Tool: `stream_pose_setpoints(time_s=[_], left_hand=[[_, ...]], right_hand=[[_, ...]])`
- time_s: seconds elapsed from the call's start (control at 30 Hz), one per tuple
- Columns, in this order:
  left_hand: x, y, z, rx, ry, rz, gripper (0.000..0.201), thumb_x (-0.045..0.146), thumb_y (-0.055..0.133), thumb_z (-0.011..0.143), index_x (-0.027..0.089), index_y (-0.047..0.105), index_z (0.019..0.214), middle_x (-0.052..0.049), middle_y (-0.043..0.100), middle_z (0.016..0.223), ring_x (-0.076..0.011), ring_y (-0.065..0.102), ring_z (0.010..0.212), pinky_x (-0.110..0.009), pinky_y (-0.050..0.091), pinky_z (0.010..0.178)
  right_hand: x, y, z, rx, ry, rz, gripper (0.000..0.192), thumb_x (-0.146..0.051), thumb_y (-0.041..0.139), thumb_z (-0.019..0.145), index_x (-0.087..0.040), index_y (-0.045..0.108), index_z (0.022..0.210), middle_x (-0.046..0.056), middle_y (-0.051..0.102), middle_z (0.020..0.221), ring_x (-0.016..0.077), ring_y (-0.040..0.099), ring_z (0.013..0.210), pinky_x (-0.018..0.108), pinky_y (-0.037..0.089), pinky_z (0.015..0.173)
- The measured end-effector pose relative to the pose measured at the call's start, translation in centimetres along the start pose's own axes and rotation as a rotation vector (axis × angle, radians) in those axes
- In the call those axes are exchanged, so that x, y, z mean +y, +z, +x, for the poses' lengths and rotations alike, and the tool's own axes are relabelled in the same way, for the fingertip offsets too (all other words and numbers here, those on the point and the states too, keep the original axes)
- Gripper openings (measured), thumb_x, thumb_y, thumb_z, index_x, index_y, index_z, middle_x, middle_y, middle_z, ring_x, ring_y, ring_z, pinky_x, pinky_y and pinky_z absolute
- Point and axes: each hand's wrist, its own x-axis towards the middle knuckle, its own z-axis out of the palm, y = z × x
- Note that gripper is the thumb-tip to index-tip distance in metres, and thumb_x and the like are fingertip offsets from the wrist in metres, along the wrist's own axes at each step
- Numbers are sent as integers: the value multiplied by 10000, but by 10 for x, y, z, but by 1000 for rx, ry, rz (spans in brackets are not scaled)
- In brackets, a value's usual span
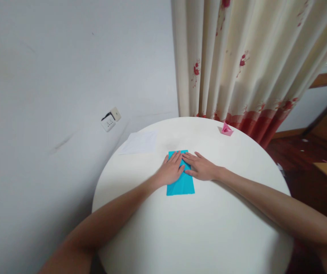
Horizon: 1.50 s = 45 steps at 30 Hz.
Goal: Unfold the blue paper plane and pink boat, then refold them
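Head view: blue paper [182, 184] lies mid-table on the round white table [209, 228]. Left hand [171, 170] and right hand [200, 166] both flat, fingers extended, pressing its far end. White sheet [140, 142] back-left, pink folded paper [226, 129] near the curtain [251, 57].

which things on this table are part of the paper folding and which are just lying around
In use:
- blue paper, flat on the round white table
- left hand and right hand, both pressed flat on its far end

Lying about:
- white sheet, far left of the table
- small pink folded paper piece, at the far edge by the curtain
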Motion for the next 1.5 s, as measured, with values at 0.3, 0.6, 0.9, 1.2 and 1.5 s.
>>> stream_pose_setpoints(time_s=[0.3, 0.6, 0.9, 1.2, 1.5], left_hand=[[-1, 3, 0, 11, 5, -4, 631, 457, 234, 1029, 109, 248, 1555, -123, 189, 1632, -277, 137, 1521, -538, 152, 1216], [-1, 2, 1, 14, 6, 3, 618, 436, 251, 1025, 115, 251, 1553, -125, 204, 1630, -267, 151, 1519, -533, 154, 1215], [-4, 4, 1, 19, 26, 9, 652, 491, 264, 1015, 134, 239, 1561, -126, 217, 1627, -270, 146, 1520, -532, 143, 1215], [-4, 1, 0, -8, -28, -13, 646, 539, 259, 1010, 218, 240, 1570, -58, 156, 1651, -371, 85, 1513, -588, 136, 1198], [-10, 4, 2, 25, -58, -30, 561, 410, 229, 1025, 234, 281, 1555, -36, 226, 1636, -336, 136, 1513, -603, 170, 1185]], right_hand=[[10, 5, 2, 32, 202, -67, 737, -569, 301, 992, -97, 268, 1557, 156, 228, 1618, 296, 182, 1506, 541, 154, 1205], [7, 4, 3, 68, 49, -28, 746, -534, 366, 984, -90, 223, 1566, 145, 215, 1625, 269, 168, 1511, 518, 188, 1207], [9, 4, 3, 21, 107, -43, 747, -587, 302, 987, -125, 238, 1571, 138, 229, 1620, 286, 187, 1505, 527, 148, 1211], [13, 3, 3, 65, 203, -62, 706, -506, 333, 995, -85, 260, 1557, 156, 219, 1622, 285, 173, 1509, 536, 147, 1206], [-4, -6, -4, -76, -25, 44, 973, -704, 480, 879, -132, 138, 1588, 182, 149, 1628, 342, 114, 1511, 605, 41, 1197]])
